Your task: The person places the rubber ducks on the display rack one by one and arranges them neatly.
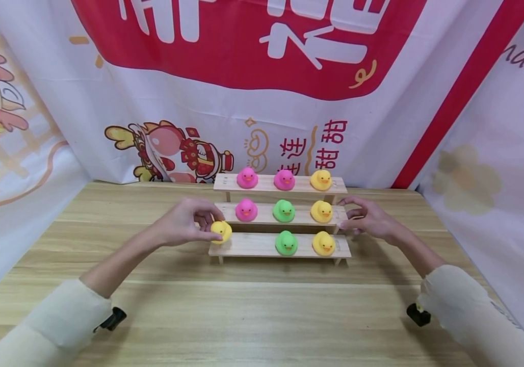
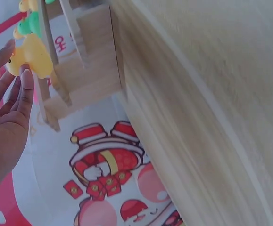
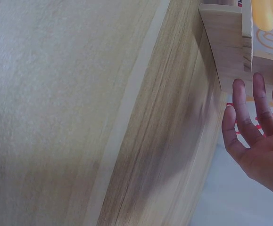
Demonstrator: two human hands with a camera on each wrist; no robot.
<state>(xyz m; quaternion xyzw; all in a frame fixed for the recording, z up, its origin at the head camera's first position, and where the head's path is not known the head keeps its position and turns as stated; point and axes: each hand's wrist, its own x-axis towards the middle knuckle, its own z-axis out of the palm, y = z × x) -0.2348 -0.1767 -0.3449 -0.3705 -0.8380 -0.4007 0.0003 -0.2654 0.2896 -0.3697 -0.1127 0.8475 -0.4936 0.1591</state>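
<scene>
My left hand (image 1: 187, 223) pinches a yellow rubber duck (image 1: 220, 232) between thumb and fingers at the left end of the bottom tier of a wooden three-tier stand (image 1: 253, 245). Whether that duck touches the shelf, I cannot tell. In the left wrist view, the thumb and fingertips press on the sides of the yellow duck (image 2: 36, 55). At the stand's right end, beside the middle tier, is my right hand (image 1: 368, 219). Its fingers (image 3: 242, 110) look extended and spread in the right wrist view; the thumb is mostly out of that view.
Pink ducks (image 1: 247, 178) and a yellow duck (image 1: 320, 180) sit on the top tier. The middle tier bears a pink, a green (image 1: 284, 210) and a yellow duck. On the bottom tier are a green (image 1: 286, 243) and a yellow duck (image 1: 323, 243). A printed cloth (image 1: 188, 102) hangs behind the wooden table (image 1: 262, 316).
</scene>
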